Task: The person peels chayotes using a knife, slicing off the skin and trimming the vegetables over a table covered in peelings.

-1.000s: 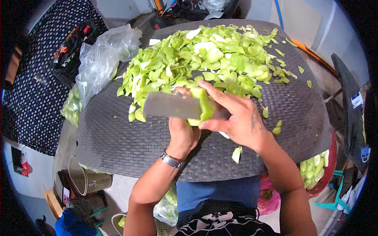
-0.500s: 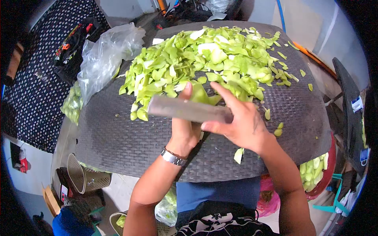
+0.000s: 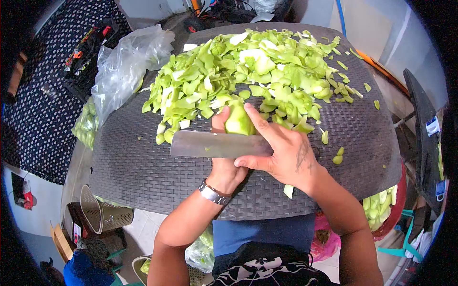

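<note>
Partly hidden behind the knife (image 3: 214,145) the right hand (image 3: 292,152) grips, the left hand (image 3: 227,169) clasps a vegetable (image 3: 239,122).

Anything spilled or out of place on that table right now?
Minor strays only: a few green scraps lie right of the heap on the table, and one pale scrap sits toward the near edge. They look odd because most is piled together. The knife shows no damage where visible.

Knife (image 3: 217,145) closer in than before, at near end of the green vegetable (image 3: 240,120)
</note>
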Demonstrator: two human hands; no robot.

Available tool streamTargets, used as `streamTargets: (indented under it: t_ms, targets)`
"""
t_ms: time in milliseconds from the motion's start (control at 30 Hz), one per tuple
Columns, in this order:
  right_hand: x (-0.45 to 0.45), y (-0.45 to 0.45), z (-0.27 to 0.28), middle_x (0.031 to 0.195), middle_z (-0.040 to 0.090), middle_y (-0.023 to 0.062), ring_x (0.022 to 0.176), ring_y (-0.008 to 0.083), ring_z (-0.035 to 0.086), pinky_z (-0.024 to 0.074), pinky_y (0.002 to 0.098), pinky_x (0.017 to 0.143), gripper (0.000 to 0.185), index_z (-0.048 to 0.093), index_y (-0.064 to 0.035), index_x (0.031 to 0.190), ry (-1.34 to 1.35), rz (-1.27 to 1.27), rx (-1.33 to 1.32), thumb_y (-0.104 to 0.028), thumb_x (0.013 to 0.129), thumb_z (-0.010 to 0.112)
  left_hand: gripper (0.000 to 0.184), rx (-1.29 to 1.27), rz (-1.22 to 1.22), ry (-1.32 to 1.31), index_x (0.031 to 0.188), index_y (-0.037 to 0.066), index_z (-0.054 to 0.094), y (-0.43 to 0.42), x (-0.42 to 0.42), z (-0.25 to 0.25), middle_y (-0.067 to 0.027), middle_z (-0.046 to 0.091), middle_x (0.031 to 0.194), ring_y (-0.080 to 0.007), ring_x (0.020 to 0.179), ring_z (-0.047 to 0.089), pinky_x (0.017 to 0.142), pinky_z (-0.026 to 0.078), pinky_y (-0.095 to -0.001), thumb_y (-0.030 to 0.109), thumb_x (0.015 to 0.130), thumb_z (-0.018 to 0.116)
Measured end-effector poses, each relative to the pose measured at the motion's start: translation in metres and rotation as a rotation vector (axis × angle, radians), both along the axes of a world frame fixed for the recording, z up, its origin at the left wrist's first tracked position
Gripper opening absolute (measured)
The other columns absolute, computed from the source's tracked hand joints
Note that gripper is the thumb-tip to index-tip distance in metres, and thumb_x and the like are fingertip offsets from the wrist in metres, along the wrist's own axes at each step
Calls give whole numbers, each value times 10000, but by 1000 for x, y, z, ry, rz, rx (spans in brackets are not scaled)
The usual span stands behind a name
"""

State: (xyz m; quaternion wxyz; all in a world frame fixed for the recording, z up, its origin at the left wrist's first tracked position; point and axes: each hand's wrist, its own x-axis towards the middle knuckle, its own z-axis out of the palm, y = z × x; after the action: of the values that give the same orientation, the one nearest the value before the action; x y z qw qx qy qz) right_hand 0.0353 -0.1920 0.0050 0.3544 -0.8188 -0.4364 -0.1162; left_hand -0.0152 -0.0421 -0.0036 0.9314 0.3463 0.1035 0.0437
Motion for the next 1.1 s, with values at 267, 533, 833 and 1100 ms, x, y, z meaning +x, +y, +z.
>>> streamTargets:
  t_ms: [267,533,833,1100]
  targets:
    - [4,-1,2,741,640,169,645,346,692,570,445,622,901,484,-186,1548,-67,-12,84,-665,826,728,558,7,44,-30,1337,101,559,2,3,1,-104,669,1218,-274,1106,677,980,557,-459,541,1001,488]
    - [12,-13,17,1009,704,259,925,403,723,575,444,795,1011,385,-46,1570,69,40,139,-598,822,784,513,29,-31,-101,1345,88,560,0,2,0,-89,678,1213,-239,1092,683,965,563,-413,481,1024,481]
    - [5,-6,7,996,715,257,851,413,735,587,471,742,1004,405,-67,1548,7,32,131,-627,805,783,533,24,41,51,1285,84,603,-2,6,1,-96,695,1167,-241,1011,694,902,580,-401,525,1007,490]
    - [24,-25,35,800,704,223,760,385,734,566,462,678,729,543,-52,1351,429,-139,107,-566,881,758,561,123,-72,-74,1209,51,606,-4,-2,16,-102,679,870,-181,511,587,385,426,-240,547,978,481]
